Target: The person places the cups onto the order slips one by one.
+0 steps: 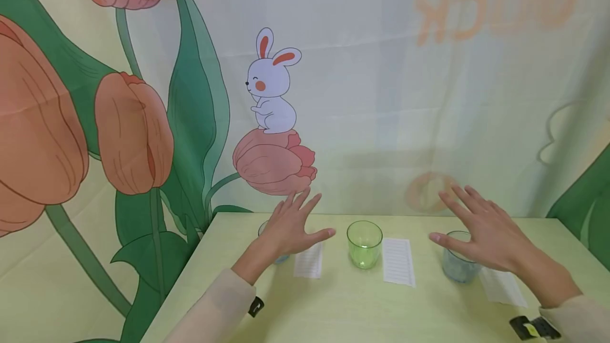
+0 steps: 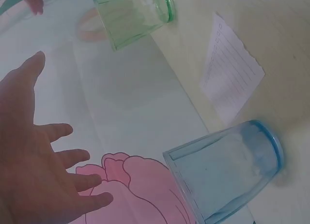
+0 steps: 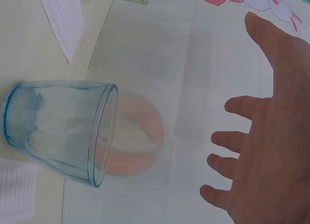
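Both hands hover above the table with fingers spread, holding nothing. The left hand (image 1: 290,226) is over a blue glass (image 2: 227,171), which it partly hides in the head view; in the left wrist view hand and glass are apart. The right hand (image 1: 491,232) is above another blue glass (image 3: 60,129), covering part of its rim in the head view. A gap separates that hand from the glass in the right wrist view. Between the hands stands a green glass (image 1: 364,245), upright, touched by neither.
Three lined paper slips lie on the table (image 1: 333,311): one slip (image 1: 308,261) left of the green glass, one slip (image 1: 398,261) right of it, and one slip (image 1: 503,286) by the right blue glass. Behind hangs a curtain (image 1: 362,94) printed with tulips and a rabbit.
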Available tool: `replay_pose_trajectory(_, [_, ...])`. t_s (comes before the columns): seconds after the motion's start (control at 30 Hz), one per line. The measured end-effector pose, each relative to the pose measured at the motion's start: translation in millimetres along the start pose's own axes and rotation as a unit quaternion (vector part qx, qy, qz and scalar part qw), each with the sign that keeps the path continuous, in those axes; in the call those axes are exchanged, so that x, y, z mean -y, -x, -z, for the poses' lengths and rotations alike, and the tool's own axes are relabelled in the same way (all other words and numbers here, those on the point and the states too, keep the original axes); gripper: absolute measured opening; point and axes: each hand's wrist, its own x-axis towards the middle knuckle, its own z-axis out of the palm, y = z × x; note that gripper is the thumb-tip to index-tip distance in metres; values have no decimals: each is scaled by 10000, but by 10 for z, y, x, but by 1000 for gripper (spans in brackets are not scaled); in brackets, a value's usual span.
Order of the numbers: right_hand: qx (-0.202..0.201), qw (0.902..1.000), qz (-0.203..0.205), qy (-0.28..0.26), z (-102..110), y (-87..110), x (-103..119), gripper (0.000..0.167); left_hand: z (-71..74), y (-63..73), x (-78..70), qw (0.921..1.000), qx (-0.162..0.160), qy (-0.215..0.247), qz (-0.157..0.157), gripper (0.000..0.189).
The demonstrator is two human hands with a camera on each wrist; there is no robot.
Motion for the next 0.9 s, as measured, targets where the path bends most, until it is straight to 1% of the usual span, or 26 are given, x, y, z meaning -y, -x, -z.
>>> replay_pose_trajectory(0.07, [-50,9999,36,-136,-4,1,25,99,13,3,25,9999,-82,40,-46,97])
replay_pose_trajectory(0.17, [-176,9990,106,-387,-32,5,101,97,50,16,129,9993,-269,194,-157,97])
replay_pose_trajectory(0.27, [-378,9972,293,-571,-95,1,227,92,96,41,305,9975,-474,371,-373,100])
replay_pose_trajectory(0.37, [-610,9944,552,-657,-174,-26,398,84,132,95,504,9961,-593,530,-386,104])
replay_pose_trajectory(0.4, [-660,9935,629,-688,-202,-36,456,81,138,113,567,9960,-610,556,-352,106])
replay_pose_trajectory(0.47, [-715,9914,759,-786,-265,-65,572,74,136,159,680,9962,-607,596,-178,107])
replay_pose_trajectory(0.57, [-654,9891,908,-956,-376,-122,737,65,94,220,816,9959,-532,725,83,107])
replay_pose_trajectory(0.73, [-399,9861,1170,-1115,-582,-243,985,58,-65,324,976,9929,-386,938,619,106])
replay_pose_trajectory(0.8, [-312,9848,1244,-1168,-653,-282,1070,57,-143,351,1031,9908,-450,1048,725,105])
replay_pose_trajectory(0.9, [-331,9818,1404,-1239,-757,-334,1188,56,-259,372,1115,9860,-546,1358,795,105])
